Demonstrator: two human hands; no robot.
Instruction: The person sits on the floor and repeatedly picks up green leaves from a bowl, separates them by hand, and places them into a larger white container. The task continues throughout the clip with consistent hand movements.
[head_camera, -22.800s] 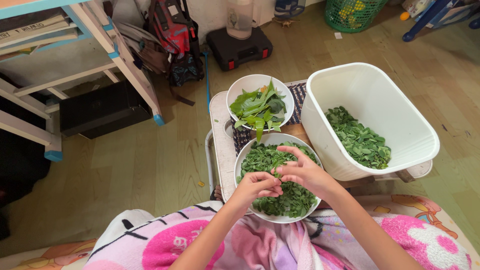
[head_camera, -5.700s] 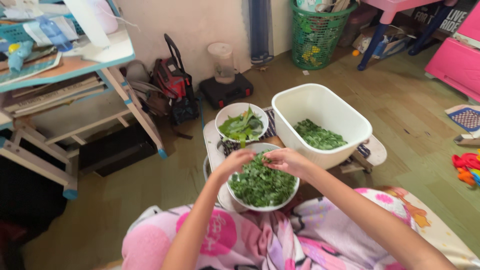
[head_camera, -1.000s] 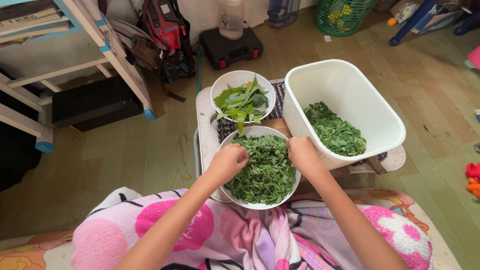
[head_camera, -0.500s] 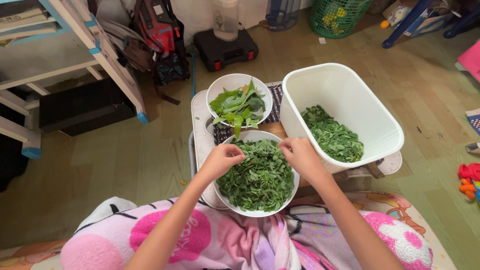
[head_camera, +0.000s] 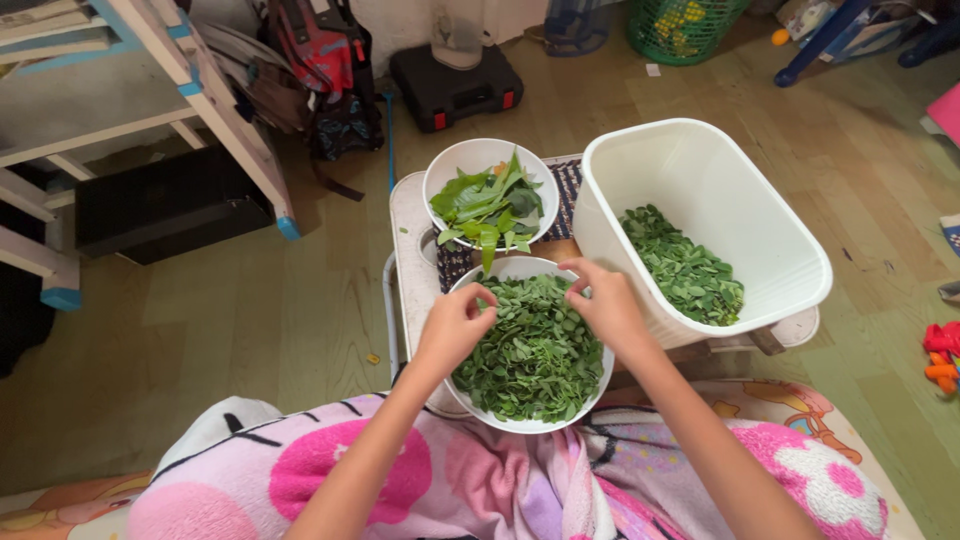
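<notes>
Both hands hover over the round white bowl of small green leaves (head_camera: 530, 345): left hand (head_camera: 455, 325) at nine o'clock, right hand (head_camera: 605, 305) at two o'clock, fingers pinched on leaves.

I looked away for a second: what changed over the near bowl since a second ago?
The left hand and right hand drew up toward the far rim of the near bowl, fingers pinching over the small leaves. The bowl of large leaves and white tub stayed put.
</notes>
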